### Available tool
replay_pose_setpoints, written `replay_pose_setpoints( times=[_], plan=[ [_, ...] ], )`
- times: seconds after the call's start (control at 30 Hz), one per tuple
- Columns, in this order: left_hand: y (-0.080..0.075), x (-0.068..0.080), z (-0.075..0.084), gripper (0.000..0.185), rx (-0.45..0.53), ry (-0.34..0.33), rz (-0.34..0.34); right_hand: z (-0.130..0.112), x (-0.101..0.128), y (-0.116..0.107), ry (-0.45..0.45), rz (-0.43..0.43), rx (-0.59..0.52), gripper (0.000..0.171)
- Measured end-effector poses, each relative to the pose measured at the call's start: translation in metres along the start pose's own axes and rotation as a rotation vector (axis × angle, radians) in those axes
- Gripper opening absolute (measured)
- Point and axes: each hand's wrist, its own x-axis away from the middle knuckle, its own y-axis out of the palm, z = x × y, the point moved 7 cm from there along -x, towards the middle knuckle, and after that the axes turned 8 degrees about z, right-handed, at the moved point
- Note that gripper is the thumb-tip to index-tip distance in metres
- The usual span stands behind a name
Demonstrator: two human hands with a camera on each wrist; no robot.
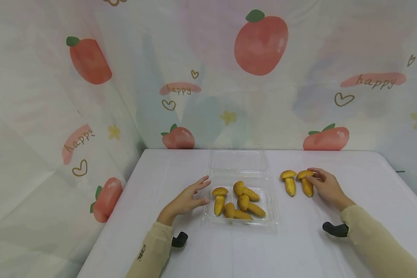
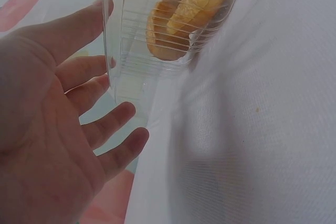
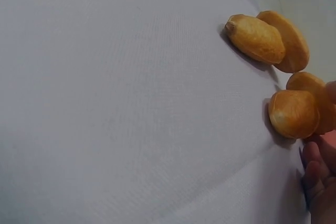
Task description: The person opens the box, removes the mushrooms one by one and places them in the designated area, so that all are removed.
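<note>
Two mushroom-shaped buns lie loose on the white tablecloth (image 1: 299, 247) to the right of the clear plastic box (image 1: 269, 200), and four more already sit inside its tray. Your right hand (image 1: 328, 187) is on the nearer one, the right bun (image 1: 306, 183), fingertips curled onto its cap and stalk; from the head view it reads as a pinch just closing, though the right wrist view shows only fingertips (image 3: 315, 166) beside the bun (image 3: 294, 113), so you cannot be sure the hold is firm yet. Settle it before you lift: take the stalk and cap together between thumb and fingers, lightly, since soft bread will likely dent. The left bun (image 1: 289, 181) lies just beside it, so lift straight up instead of dragging sideways and knocking its neighbour. Your left hand (image 1: 189, 199) is spread, fingers straight and relaxed, at the box's left wall; the left wrist view shows those fingers (image 2: 79, 72) against the clear plastic (image 2: 118, 40) with nothing gripped. Keep that hand braced there, because the box looks light and could slide when something lands in it. The hinged lid (image 1: 238, 160) lies back flat behind the tray, so the way in from the right is clear, and free room shows at the tray's right side.
</note>
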Motion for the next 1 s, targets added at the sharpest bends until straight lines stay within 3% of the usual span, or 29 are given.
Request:
replay_pose_setpoints(
  times=[0.67, 1.0],
  plan=[
    [-0.001, 0.001, 0.002, 0.067, -0.004, 0.016, -0.001, 0.008, 0.0, -0.001, 0.042, -0.011, -0.012, 0.075],
    [0.0, 0.001, -0.001, 0.068, -0.007, 0.004, -0.007, 0.008, -0.002, -0.011, 0.036, 0.052, -0.063, 0.072]
  ],
)
